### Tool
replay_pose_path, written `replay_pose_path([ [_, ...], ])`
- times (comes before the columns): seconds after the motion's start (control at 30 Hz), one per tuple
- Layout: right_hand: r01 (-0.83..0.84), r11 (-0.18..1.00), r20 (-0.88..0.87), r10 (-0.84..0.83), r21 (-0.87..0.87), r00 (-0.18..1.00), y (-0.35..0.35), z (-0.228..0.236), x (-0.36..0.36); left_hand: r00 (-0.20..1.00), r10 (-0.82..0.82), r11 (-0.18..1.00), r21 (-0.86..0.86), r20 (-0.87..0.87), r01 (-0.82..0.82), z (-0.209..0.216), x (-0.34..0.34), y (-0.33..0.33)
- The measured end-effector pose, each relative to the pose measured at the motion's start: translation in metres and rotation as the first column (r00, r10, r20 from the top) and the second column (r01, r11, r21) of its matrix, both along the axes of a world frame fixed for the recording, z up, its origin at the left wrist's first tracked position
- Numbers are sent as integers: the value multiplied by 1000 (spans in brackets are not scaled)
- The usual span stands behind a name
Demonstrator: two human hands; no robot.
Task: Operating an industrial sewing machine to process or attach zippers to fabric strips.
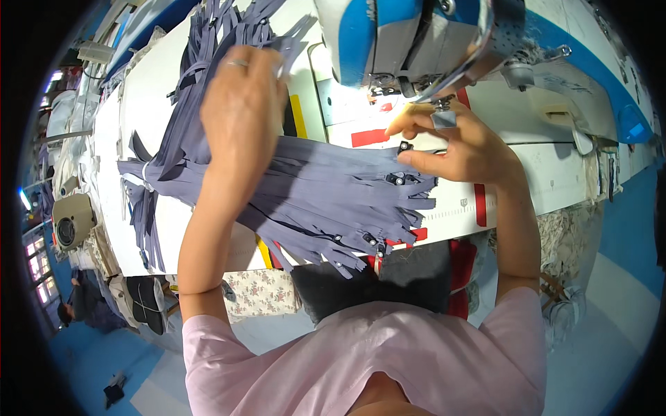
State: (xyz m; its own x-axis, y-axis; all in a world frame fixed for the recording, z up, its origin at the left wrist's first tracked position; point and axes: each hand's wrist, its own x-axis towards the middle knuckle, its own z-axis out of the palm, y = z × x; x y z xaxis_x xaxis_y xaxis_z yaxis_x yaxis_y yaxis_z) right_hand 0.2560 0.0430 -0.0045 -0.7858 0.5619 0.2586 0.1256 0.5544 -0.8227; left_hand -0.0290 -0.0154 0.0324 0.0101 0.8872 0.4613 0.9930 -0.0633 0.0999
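A bundle of grey-purple zippers (326,184) lies fanned across the white table, tied at its left end, with black sliders at its right end. My left hand (244,111), smeared by motion, is over a second bundle of grey zippers (187,118) that runs toward the far left. Whether its fingers hold a strip cannot be made out. Beside the sewing machine's needle area, my right hand (461,142) has thumb and forefinger apart. A black zipper slider (404,147) shows between those fingertips, with no clear grip on it.
The blue and white sewing machine (409,41) stands at the far side, its lamp lighting the bed. Red tape (481,204) and yellow tape (297,116) mark the white table (534,180). Dark cloth (374,277) lies between the table's front edge and my body.
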Motion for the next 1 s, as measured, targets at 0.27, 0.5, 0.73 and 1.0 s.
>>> replay_pose_path([
  [0.27, -139, 980, 187, 111, 145, 976, -2, 12, 11, 765, -367, 685, -403, 529, 607, 3, 23, -23],
  [0.5, -20, 935, 72, 49, -355, 996, -6, 16, -7, 572, 15, 775, -371, 820, 512, 6, 23, -16],
  [0.73, 191, 967, 105, -175, -170, 979, -12, 17, -12, 644, -15, 763, -408, 764, 502, 6, 20, -17],
  [1.0, 201, 875, -108, -170, 440, 979, -30, 13, -38, 282, 66, 452, -280, 957, 847, 11, 20, -9],
])
